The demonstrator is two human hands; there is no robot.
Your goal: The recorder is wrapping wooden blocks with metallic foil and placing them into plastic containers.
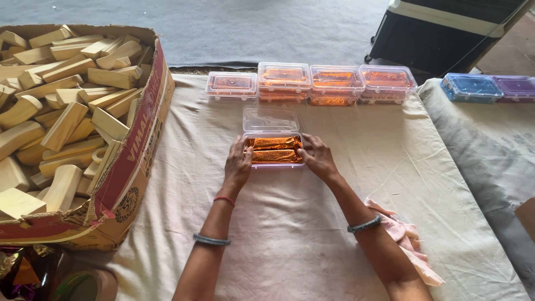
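An open clear plastic box (273,149) of orange foil-wrapped bars lies mid-bench, its lid flipped back. Left hand (238,165) and right hand (317,158) flank it, fingers spread, touching its sides. Beyond it, closed orange-filled boxes (310,82) line up; left of it, a cardboard carton (129,167) of wooden blocks.

left hand (238,164): bare, no rings seen, lower centre of frame | left wrist: thin red thread, then a grey-blue beaded bangle further up the forearm | right hand (317,158): bare | right forearm: one dark grey beaded bangle | sleeves: none in view
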